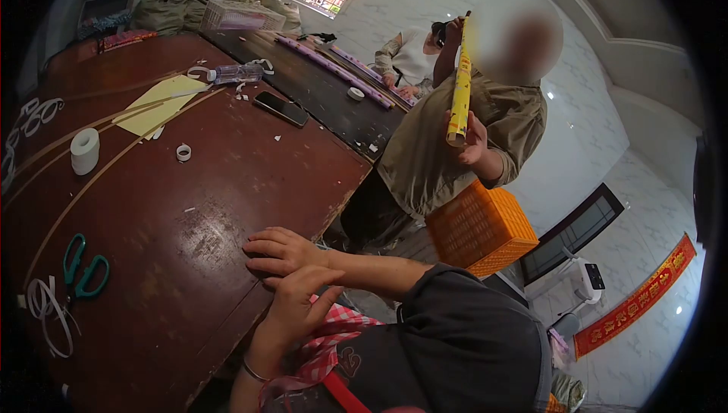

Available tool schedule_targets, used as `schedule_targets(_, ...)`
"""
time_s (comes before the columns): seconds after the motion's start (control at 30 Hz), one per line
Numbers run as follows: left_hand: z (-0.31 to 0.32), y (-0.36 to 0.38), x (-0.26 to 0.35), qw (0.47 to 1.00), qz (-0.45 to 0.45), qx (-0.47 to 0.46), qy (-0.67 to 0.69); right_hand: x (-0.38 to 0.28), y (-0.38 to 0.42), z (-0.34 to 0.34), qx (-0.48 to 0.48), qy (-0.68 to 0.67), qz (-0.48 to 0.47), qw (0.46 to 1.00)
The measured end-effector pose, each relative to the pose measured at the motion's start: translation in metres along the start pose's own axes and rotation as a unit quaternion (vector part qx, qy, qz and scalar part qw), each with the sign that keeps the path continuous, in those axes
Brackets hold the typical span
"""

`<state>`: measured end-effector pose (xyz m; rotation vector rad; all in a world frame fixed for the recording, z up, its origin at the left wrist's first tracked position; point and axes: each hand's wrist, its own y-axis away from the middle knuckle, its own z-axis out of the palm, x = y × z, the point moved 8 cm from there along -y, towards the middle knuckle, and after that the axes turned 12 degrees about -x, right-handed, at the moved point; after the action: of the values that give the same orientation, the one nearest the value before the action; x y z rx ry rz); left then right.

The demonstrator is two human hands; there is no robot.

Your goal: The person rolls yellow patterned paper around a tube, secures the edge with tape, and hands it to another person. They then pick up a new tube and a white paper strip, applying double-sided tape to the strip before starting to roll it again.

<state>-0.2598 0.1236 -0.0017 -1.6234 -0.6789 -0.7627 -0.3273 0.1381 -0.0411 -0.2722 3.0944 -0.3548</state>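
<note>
My right hand [280, 252] lies flat, fingers stretched out, at the near edge of the dark red wooden table [227, 193]. My left hand [302, 303], with a bracelet at its wrist, rests across my right wrist. Its fingers and thumb are apart, and nothing shows in either hand. To the left on the table lie teal-handled scissors [92, 275] beside a tangle of white strapping [49, 314]. A white tape roll [85, 151] stands farther up, with a smaller roll [183, 153] to its right.
Yellow paper [163, 106], thin wooden strips [98, 178], a plastic bottle [236, 73] and a phone [280, 108] lie farther back. Across the table's corner, a person [462, 125] holds up a yellow rolled tube [460, 94]. Behind stands an orange crate [485, 227]; another person [413, 60] works beyond.
</note>
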Motion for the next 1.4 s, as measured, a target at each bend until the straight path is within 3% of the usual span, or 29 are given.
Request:
schedule_targets(0.57,0.0008,0.0028,-0.0042,1.000,-0.008,0.015,0.002,-0.0010,-0.0008,-0.0034,0.003,0.008,-0.003,1.000)
schedule_targets(0.8,0.0005,0.0030,-0.0045,0.999,0.027,0.023,-0.003,0.0005,0.0000,-0.0009,-0.032,-0.005,0.011,0.999)
schedule_targets(1.4,0.0022,-0.0021,-0.0045,1.000,0.010,0.022,-0.013,-0.0020,-0.0024,-0.0050,0.006,-0.001,0.010,1.000)
